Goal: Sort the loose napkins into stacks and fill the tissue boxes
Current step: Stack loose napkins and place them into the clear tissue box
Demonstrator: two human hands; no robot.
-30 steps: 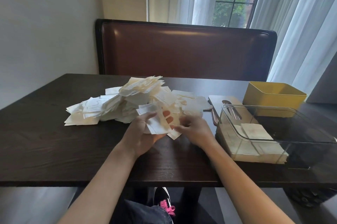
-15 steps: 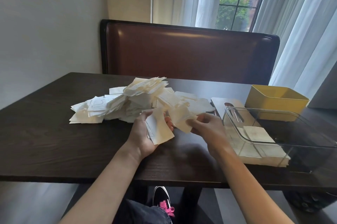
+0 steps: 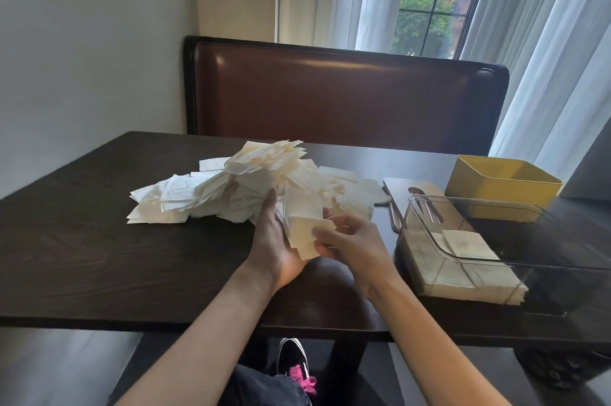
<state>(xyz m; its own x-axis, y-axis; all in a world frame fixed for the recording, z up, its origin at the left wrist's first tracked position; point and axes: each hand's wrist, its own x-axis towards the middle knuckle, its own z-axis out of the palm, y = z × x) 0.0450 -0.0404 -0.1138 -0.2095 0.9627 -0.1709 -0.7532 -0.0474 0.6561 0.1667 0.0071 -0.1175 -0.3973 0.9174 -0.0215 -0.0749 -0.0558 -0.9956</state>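
Dark table [image 3: 99, 257]: both hands apparently hold napkins [image 3: 305, 230].

a second ago: left hand [image 3: 276, 242] lower near the table [image 3: 99, 257] edge of the loose pile [image 3: 231, 187], a few napkins on the palm, right hand [image 3: 350, 240] flat down on napkins beside it. now both raised just in front of the pile and brought together. held stack [image 3: 304, 227] thicker, standing on the left palm. right fingers [image 3: 325, 233] now curled on its lower corner, pinching it.
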